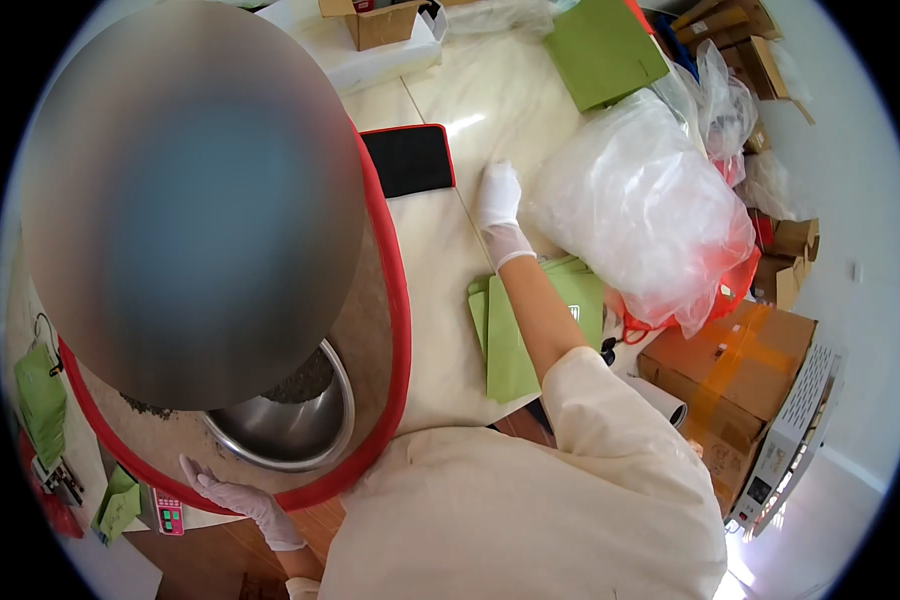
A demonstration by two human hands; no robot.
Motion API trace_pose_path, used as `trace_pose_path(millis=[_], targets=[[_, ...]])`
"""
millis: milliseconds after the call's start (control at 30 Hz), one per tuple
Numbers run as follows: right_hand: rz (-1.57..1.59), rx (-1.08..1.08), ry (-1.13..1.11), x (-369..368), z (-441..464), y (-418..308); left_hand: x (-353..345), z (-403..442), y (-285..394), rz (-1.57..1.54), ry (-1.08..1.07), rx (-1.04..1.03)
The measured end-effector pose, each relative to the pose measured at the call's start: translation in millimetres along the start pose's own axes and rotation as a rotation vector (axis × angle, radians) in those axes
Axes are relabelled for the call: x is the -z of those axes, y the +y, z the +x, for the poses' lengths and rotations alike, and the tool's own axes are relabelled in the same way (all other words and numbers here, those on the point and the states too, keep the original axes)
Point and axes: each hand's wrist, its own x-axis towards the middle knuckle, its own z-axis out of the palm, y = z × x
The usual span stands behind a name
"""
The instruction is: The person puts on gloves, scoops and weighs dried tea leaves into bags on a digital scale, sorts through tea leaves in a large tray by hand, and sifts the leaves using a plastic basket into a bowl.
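Note:
My left hand (238, 494), in a white glove, is at the near red rim of a large round tray (398, 300), its fingers stretched out and apart. Just beyond those fingers, a shiny metal bowl (300, 432) sits tilted in the tray with dark, leaf-like loose bits in it. More dark bits (148, 408) lie on the tray at the left. A large blurred patch hides most of the tray and part of the bowl. My right hand (500, 195), also white-gloved, is curled into a fist on the pale table, right of a black mat with red edging (410, 160). Nothing shows in it.
Green flat bags (515, 340) lie under my right forearm. A big clear plastic bag (640, 200) and a green box (605, 55) stand to the right. Cardboard boxes (730, 360) line the right side. A pink calculator (169, 512) is at the lower left.

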Motion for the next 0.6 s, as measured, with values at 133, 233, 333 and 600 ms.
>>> trace_pose_path(millis=[133, 233, 333, 600], targets=[[-0.109, 0.061, 0.086, -0.1, 6.1, -9.1, 10.4, -2.9, 2.2, -0.059, 0.033, -0.011], [0.007, -0.091, 0.072, -5.2, 20.0, -11.1, 26.2, -1.7, 3.5, -0.109, 0.055, 0.007], [0.158, -0.163, 0.013, -15.2, 26.1, 2.8, 46.0, 1.8, -4.3, -0.179, 0.052, -0.015], [0.699, -0.071, -0.303, 11.1, 10.8, 83.5, 53.8, 19.2, 2.1, -0.276, 0.052, -0.071]])
